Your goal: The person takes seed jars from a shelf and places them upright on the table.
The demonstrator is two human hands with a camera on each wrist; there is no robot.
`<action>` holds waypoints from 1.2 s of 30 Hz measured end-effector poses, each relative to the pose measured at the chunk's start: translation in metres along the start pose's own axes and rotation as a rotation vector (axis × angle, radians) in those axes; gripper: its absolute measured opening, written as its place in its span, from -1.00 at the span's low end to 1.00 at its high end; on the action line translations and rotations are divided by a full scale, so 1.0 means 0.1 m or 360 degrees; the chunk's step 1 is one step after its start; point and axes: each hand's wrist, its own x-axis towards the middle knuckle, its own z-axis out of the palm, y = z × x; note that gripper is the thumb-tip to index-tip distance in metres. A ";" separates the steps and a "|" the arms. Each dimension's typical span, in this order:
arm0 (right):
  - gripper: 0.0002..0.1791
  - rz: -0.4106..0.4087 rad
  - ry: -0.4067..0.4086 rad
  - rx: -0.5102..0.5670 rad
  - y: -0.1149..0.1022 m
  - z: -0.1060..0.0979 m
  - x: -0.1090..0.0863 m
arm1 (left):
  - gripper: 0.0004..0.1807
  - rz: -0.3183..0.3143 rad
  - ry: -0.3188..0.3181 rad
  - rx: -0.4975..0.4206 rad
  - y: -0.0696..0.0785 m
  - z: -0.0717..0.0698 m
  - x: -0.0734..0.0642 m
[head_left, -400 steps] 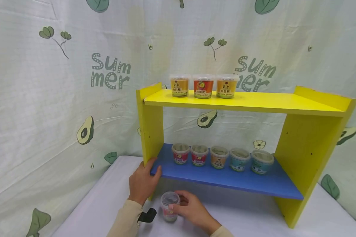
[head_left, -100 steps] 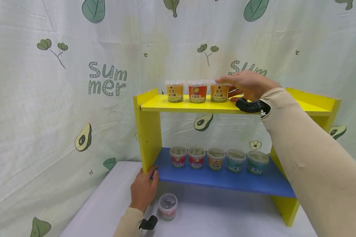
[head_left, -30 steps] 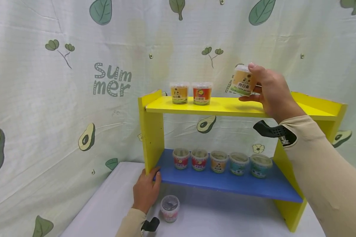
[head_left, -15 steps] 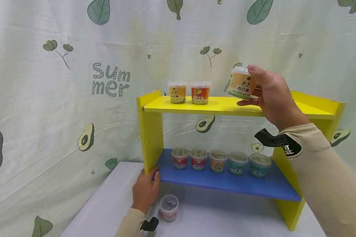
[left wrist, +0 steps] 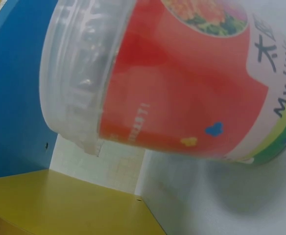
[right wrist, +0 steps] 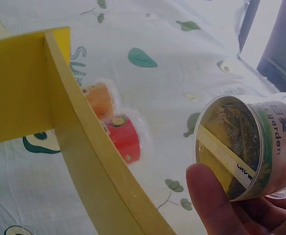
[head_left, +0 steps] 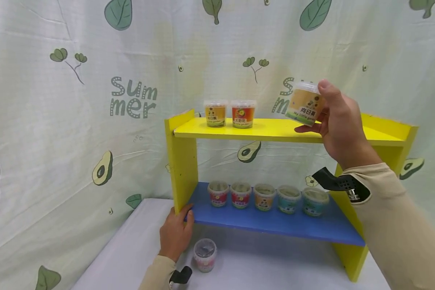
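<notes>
My right hand holds a clear lidded plastic cup with an orange sunflower label, thumb on one side. The cup tilts in the air above the yellow top shelf. Through its base in the right wrist view, a pale lettered strip and dark bits show. My left hand grips the front left corner of the shelf unit, where the blue lower shelf meets the yellow side panel. Just right of that hand, a lidded cup with a red-pink label stands on the table; it fills the left wrist view.
Two lidded cups remain at the top shelf's left: an orange one and a red one. Along the blue shelf stands a row of several cups, red, orange and teal. A printed cloth hangs behind the unit.
My right hand let go of the red-pink cup on the table, then took the rightmost orange cup off the top shelf. Lately it shifts slightly right. My left hand stays put.
</notes>
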 end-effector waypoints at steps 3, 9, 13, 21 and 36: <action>-0.46 -0.0035 0.0016 0.0013 0.03 0.02 -0.04 | -0.67 0.0006 -0.0002 0.0009 -0.02 0.00 0.00; -0.46 -0.0093 -0.0052 -0.0012 0.03 0.05 -0.16 | -0.68 0.0040 0.0006 -0.0009 -0.02 0.01 -0.01; -0.48 -0.0123 -0.0094 -0.0047 0.05 0.08 -0.28 | -0.68 0.0074 0.0021 -0.0035 -0.02 0.02 0.00; -0.50 -0.0120 -0.0170 -0.0002 0.22 0.14 -0.54 | -0.69 0.0091 0.0049 -0.0045 -0.05 0.02 0.00; -0.57 -0.0005 -0.0224 -0.0015 0.92 0.12 -1.18 | -0.70 0.0032 0.0015 -0.0007 -0.05 0.01 0.00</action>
